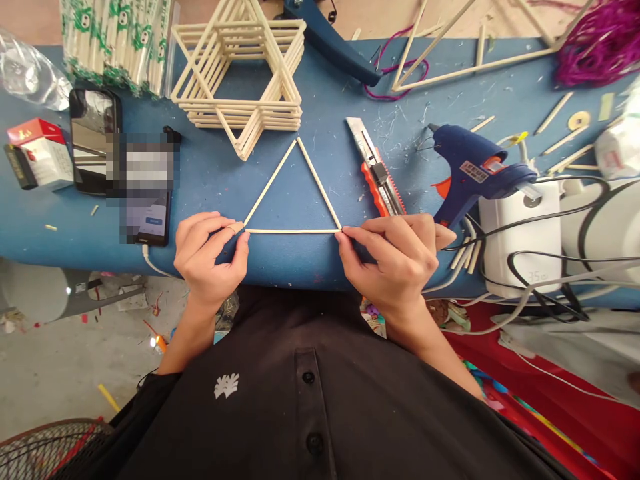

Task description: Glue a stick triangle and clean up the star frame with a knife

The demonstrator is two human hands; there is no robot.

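Observation:
Three thin wooden sticks lie in a triangle on the blue table before me. The near stick runs sideways between my hands. My left hand, wearing a ring-like band on a finger, pinches its left end, beside the foot of the left slanting stick. At its other end, my right hand pinches with thumb and forefinger, close to the right slanting stick. The slanting sticks nearly meet at the top. Just beyond the triangle stands a star-shaped frame of stacked sticks.
An orange utility knife with its blade out lies right of the triangle. Farther right are a blue glue gun, a white power box and tangled cables. Phones and packs of wrapped sticks lie at left; purple yarn, far right.

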